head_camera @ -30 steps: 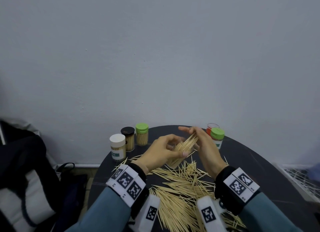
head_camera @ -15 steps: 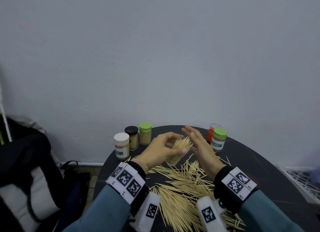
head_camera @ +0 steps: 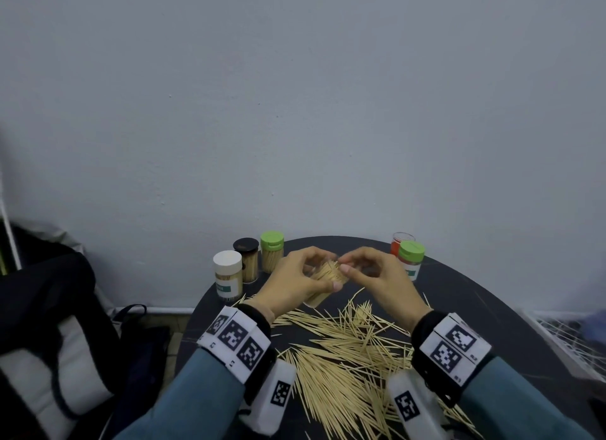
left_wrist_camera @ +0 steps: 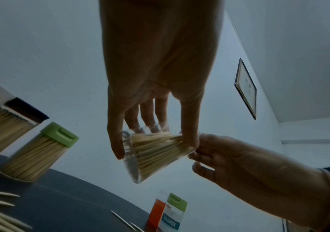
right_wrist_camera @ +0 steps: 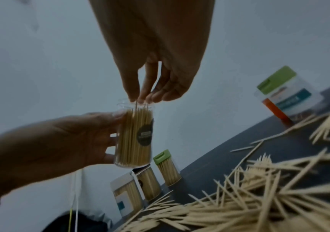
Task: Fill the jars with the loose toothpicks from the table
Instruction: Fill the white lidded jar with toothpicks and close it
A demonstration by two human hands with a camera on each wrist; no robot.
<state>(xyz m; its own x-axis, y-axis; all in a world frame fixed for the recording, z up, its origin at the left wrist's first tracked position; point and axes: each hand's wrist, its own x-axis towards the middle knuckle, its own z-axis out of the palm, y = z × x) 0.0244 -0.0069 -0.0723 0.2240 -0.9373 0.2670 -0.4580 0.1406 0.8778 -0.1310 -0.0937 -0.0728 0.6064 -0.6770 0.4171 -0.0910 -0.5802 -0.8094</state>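
Observation:
My left hand (head_camera: pixel 319 270) grips a clear jar (head_camera: pixel 323 285) packed with toothpicks and holds it tilted above the dark round table (head_camera: pixel 492 324). In the left wrist view its fingers (left_wrist_camera: pixel 116 141) wrap the jar (left_wrist_camera: pixel 152 153). My right hand (head_camera: pixel 342 264) meets the jar's mouth, fingertips bunched together and pinching the toothpick ends. The right wrist view shows those fingertips (right_wrist_camera: pixel 146 97) on the rim of the jar (right_wrist_camera: pixel 134 138). A big pile of loose toothpicks (head_camera: pixel 344 357) lies on the table below both wrists.
Three lidded jars stand at the back left: white (head_camera: pixel 228 275), black (head_camera: pixel 246 259) and green (head_camera: pixel 271 254). At the back right stand a green-lidded jar (head_camera: pixel 410 259) and an orange one (head_camera: pixel 398 242). A dark bag (head_camera: pixel 49 308) sits left of the table.
The right hand first held a bundle sticking out of the jar, then opened flat beside it, and now curls onto the mouth. The toothpicks sit deeper in the jar.

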